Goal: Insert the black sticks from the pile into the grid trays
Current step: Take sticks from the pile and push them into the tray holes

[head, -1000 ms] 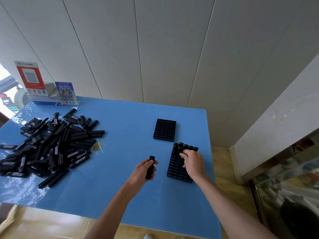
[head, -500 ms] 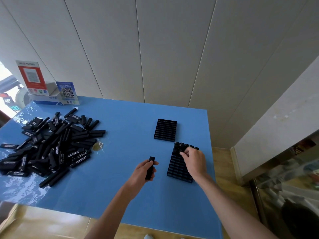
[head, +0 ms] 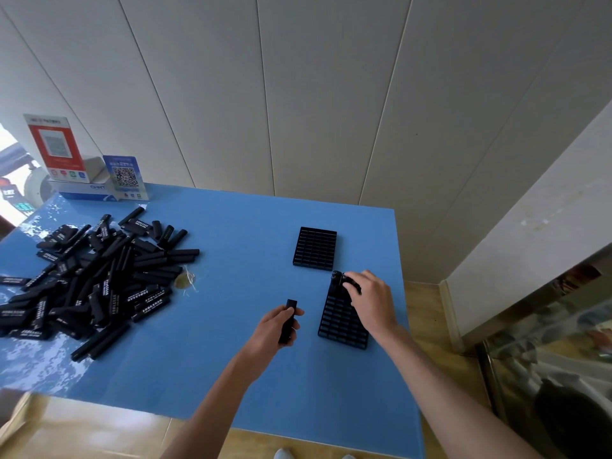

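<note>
Left hand (head: 273,329) grips one black stick (head: 287,321), held upright-ish just left of the near grid tray (head: 341,321). Right hand (head: 371,301) is on that tray's far end, fingertips on the sticks already standing there (head: 337,278); whether it pinches one, cannot tell. Risks: pushing down could slide the unanchored tray on the table (head: 231,243); a tilted stick may jam or tip its neighbours. Pile (head: 92,276) is big, matte black sticks with white print, far left, well apart. Far tray (head: 315,248) looks unfilled. Near tray mostly open slots, so early in the task.
</note>
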